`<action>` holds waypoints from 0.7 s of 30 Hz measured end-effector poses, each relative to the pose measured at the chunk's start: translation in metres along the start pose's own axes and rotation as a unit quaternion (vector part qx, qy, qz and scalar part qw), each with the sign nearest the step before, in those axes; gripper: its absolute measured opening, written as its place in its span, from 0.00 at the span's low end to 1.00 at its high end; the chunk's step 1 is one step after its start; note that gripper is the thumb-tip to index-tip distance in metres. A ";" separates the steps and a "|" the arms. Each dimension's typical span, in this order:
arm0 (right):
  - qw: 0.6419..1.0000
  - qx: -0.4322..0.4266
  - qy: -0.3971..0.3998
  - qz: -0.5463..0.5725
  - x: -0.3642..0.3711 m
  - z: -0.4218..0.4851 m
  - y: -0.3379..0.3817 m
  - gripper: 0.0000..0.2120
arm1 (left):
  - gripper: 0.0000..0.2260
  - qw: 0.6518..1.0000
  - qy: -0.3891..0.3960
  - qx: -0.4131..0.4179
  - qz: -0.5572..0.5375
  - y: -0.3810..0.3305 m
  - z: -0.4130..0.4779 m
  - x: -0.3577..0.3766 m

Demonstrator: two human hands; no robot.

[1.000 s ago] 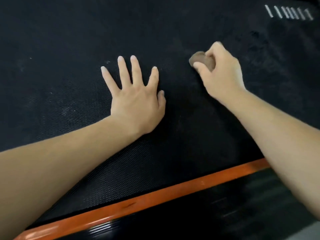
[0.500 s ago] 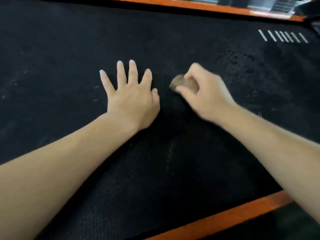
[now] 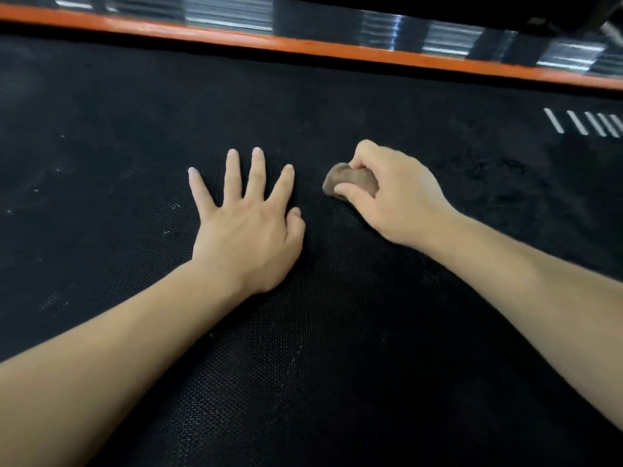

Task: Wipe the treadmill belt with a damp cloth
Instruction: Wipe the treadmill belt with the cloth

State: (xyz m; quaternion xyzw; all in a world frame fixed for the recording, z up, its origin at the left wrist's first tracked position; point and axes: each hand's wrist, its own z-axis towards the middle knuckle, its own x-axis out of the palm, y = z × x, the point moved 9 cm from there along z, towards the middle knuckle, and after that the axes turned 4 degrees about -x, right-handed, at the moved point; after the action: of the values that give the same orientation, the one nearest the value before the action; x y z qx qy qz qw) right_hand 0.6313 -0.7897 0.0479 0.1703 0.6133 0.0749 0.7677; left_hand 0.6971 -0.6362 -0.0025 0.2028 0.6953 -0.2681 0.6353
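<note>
Black woven rubber fills nearly everything below me: the treadmill belt (image 3: 303, 382), its mesh texture plain at six o'clock between my forearms. Farther out, my left hand (image 3: 247, 227) lies palm down on the belt, fingers straight and spread, holding nothing. I judge it is there to prop my weight while I lean. At three o'clock from it, just beside it and not touching, my right hand (image 3: 397, 197) curls fingers and thumb round a small balled-up brown cloth (image 3: 350, 182), pressing the wad onto the belt so the scrubbing goes into one spot. Pale specks (image 3: 57, 170) dot the belt toward nine o'clock, likely dirt not yet wiped. At two o'clock, slanted white stripes (image 3: 583, 124) are printed on the belt. Farthest, at twelve, the orange side rail (image 3: 303, 45) runs across, with blurred ribbed metal behind it.
</note>
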 end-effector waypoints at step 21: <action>0.999 -0.018 -0.026 0.035 0.006 0.071 -0.025 0.12 | 0.30 1.000 -0.001 -0.027 -0.007 -0.008 0.040 -0.001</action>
State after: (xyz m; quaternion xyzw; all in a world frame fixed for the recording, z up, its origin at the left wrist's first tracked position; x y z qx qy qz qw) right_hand 0.6990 -0.8235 0.0471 0.1796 0.5856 0.1079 0.7830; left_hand 0.7233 -0.6679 -0.0024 0.1805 0.7033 -0.2534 0.6392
